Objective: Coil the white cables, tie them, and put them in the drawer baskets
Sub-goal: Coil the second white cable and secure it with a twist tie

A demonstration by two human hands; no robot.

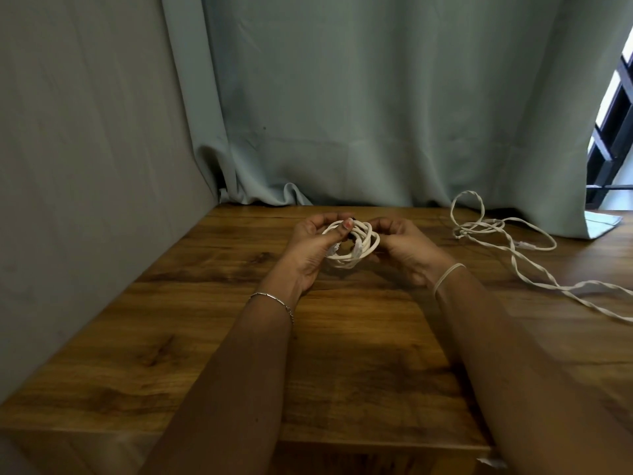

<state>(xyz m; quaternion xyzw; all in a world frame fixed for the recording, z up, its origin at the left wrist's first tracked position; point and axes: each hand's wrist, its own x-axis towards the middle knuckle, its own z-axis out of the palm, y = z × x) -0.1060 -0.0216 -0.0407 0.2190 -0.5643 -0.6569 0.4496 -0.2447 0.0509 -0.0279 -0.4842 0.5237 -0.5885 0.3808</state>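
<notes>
A white cable wound into a small coil [356, 246] is held between both hands above the wooden table [212, 303]. My left hand [313, 248] grips the coil's left side, thumb laid across the loops. My right hand [402, 248] pinches the coil's right side with curled fingers. Something small and dark shows at the coil's top, too small to identify. A second white cable [513, 241] lies loose and uncoiled on the table to the right, trailing off the right edge of view. A pale rubber band [447, 275] sits around my right wrist.
A grey-green curtain [376, 114] hangs along the table's back edge, and a grey wall [85, 166] closes off the left side. The table's front edge runs near the bottom. A dark window frame [613, 132] shows at far right. No drawer or baskets are in view.
</notes>
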